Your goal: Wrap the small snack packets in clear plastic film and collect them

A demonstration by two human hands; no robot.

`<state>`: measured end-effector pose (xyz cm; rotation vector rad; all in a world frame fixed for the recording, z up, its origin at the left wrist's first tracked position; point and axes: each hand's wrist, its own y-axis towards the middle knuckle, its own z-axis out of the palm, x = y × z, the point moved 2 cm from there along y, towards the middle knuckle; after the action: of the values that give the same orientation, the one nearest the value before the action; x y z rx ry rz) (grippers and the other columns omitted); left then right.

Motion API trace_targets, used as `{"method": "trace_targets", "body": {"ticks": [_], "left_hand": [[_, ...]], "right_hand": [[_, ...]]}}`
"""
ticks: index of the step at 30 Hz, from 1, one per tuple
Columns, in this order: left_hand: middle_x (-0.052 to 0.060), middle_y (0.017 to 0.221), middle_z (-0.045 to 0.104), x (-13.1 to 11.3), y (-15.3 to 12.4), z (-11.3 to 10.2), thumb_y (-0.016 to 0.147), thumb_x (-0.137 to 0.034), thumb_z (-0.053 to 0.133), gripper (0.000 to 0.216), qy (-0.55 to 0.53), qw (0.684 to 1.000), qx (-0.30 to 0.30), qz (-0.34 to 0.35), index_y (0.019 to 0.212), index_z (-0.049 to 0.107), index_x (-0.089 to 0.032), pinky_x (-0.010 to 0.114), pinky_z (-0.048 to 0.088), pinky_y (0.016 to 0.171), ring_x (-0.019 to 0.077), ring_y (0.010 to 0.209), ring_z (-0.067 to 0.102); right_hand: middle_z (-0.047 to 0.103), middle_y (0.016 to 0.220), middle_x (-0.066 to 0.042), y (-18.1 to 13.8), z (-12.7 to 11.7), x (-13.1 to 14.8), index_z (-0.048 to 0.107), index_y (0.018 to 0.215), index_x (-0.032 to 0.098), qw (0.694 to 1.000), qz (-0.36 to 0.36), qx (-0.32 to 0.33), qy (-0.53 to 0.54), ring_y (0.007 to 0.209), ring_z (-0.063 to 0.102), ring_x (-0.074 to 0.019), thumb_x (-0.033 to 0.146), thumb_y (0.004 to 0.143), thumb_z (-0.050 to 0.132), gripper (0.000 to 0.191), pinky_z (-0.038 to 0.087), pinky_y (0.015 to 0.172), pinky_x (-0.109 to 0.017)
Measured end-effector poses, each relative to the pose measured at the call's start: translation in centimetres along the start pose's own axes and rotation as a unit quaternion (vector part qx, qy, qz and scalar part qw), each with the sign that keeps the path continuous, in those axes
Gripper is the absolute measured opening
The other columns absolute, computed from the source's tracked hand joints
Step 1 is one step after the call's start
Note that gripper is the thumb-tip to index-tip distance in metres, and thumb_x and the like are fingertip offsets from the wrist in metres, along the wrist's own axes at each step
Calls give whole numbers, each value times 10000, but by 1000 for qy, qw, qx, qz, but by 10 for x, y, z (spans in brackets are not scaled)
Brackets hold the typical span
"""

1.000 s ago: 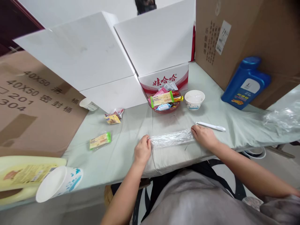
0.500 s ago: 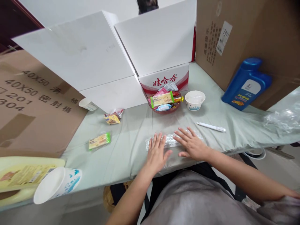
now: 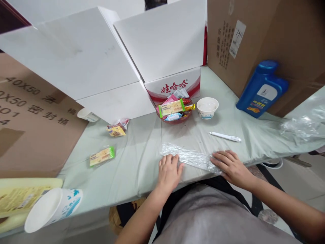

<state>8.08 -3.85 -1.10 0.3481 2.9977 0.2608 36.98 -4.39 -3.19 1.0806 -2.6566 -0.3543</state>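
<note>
A long crinkled strip of clear plastic wrap (image 3: 191, 156) lies flat on the pale green cloth near the table's front edge. My left hand (image 3: 169, 172) rests flat at the strip's left end, fingers stretched out and touching it. My right hand (image 3: 230, 166) presses flat on the strip's right end, fingers spread. Neither hand holds anything.
A red bowl of wrapped snacks (image 3: 174, 110), a white bowl (image 3: 207, 107) and a white pen (image 3: 224, 136) sit behind the strip. Two snack packets (image 3: 102, 156) lie at left. An open white carton (image 3: 172, 84), brown boxes, a blue bottle (image 3: 262, 89) and a paper cup (image 3: 52, 209) surround the table.
My hands let go of the strip's ends and laid flat on it, then slid apart toward its ends. The strip now lies slanted, its right end nearer me.
</note>
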Motion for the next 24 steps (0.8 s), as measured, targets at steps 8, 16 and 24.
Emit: {"method": "trace_targets", "body": {"ticks": [8, 16, 24], "left_hand": [[128, 1327, 538, -18, 12, 5, 911, -229, 493, 359, -77, 991, -25, 108, 1263, 561, -227, 588, 270, 1078, 328, 1282, 422], [70, 1030, 659, -18, -9, 3, 742, -38, 441, 401, -299, 929, 42, 216, 1008, 676, -224, 444, 427, 950, 236, 1076, 551], [56, 951, 689, -12, -8, 8, 733, 4, 404, 317, -381, 908, -1, 175, 892, 591, -197, 405, 474, 899, 208, 1015, 577]], "right_hand": [[687, 1065, -65, 7, -53, 39, 629, 1014, 254, 979, -88, 12, 184, 1147, 559, -239, 153, 901, 485, 209, 415, 976, -458], [712, 897, -60, 80, -67, 29, 672, 1031, 211, 933, -62, 131, 331, 843, 652, -163, 179, 932, 432, 262, 495, 763, -288], [718, 895, -67, 177, 7, -10, 688, 1025, 170, 969, 36, 104, 219, 793, 645, -188, 165, 825, 598, 220, 464, 735, -286]]}}
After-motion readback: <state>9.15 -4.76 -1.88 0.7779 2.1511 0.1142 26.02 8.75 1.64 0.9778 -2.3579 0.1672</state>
